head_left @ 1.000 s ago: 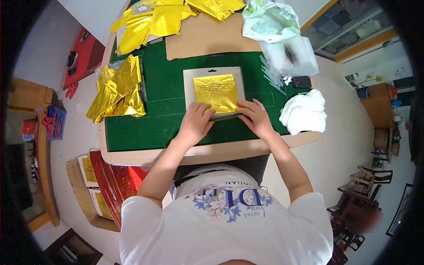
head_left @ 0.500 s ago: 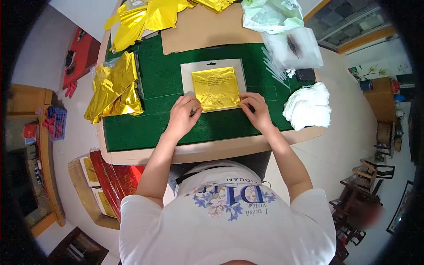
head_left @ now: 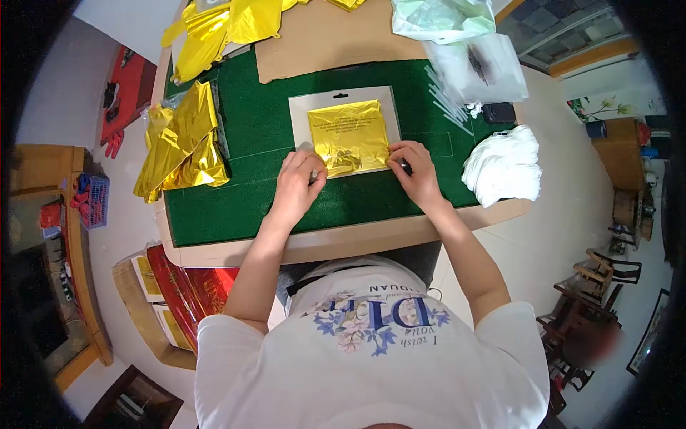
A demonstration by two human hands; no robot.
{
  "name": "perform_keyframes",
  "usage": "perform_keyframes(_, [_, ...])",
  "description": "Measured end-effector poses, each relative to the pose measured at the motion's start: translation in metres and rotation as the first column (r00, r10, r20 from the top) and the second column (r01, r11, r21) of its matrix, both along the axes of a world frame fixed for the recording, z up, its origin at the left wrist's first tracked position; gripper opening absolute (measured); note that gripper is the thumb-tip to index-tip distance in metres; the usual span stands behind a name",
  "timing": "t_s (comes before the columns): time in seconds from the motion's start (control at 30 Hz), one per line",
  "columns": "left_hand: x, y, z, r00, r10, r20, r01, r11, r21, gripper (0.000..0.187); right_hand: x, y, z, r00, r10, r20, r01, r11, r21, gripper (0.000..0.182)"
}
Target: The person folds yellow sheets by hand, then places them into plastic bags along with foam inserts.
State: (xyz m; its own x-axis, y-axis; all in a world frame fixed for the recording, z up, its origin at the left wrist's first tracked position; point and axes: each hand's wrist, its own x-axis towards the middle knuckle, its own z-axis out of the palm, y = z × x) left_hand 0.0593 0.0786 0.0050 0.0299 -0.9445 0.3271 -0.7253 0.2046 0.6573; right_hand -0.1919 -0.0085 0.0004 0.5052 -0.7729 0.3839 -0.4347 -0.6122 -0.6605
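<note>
A folded gold foil balloon (head_left: 348, 136) with dark printed text lies flat on a pale backing card (head_left: 300, 114), which has a hang hole at its top edge. At the lower left corner of the foil, my left hand (head_left: 299, 183) is closed, thumb and fingertips pinching its edge. My right hand (head_left: 416, 174) pinches the lower right corner in the same way, fingers curled. Both wrists rest near the front of the green mat (head_left: 243, 207).
Crumpled gold foil (head_left: 182, 146) lies at the left, with more gold foil (head_left: 236, 32) behind. A cardboard sheet (head_left: 329, 43) is at the back. To the right are clear straws (head_left: 449, 100), plastic bags (head_left: 477, 70), a black case (head_left: 498, 112) and a white cloth bundle (head_left: 502, 166).
My hands stay at the foil's lower corners, the right fingers drawn closer together. The view has shifted slightly; the foil and card look nearly unchanged.
</note>
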Motion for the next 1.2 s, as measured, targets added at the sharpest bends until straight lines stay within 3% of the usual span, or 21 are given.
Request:
perform_keyframes(0.4, [0.006, 0.003, -0.006, 0.995, 0.034, -0.09, -0.033, 0.999, 0.017, 0.026, 0.001, 0.0, -0.002, 0.999, -0.006, -0.054, 0.004, 1.0, -0.028, 0.022])
perform_keyframes(0.5, [0.006, 0.002, -0.006, 0.999, 0.023, 0.048, -0.02, 0.997, -0.074, 0.033, 0.0, 0.0, -0.003, 0.999, -0.004, -0.048, 0.002, 0.999, -0.04, 0.023])
perform_keyframes(0.57, [0.005, 0.004, -0.003, 0.966, 0.106, 0.234, -0.078, 0.989, -0.126, 0.037, -0.001, 0.001, -0.005, 0.999, -0.041, 0.023, 0.04, 0.999, 0.033, 0.025])
perform_keyframes(0.67, [0.005, 0.004, -0.005, 0.952, 0.133, 0.275, -0.105, 0.988, -0.114, 0.041, 0.001, 0.001, -0.004, 0.996, -0.092, -0.007, 0.091, 0.993, -0.07, 0.028])
perform_keyframes(1.2, [0.014, 0.011, -0.017, 0.9, 0.276, 0.338, -0.259, 0.961, -0.096, 0.044, 0.003, 0.003, -0.01, 0.96, -0.187, -0.208, 0.157, 0.975, -0.154, 0.041])
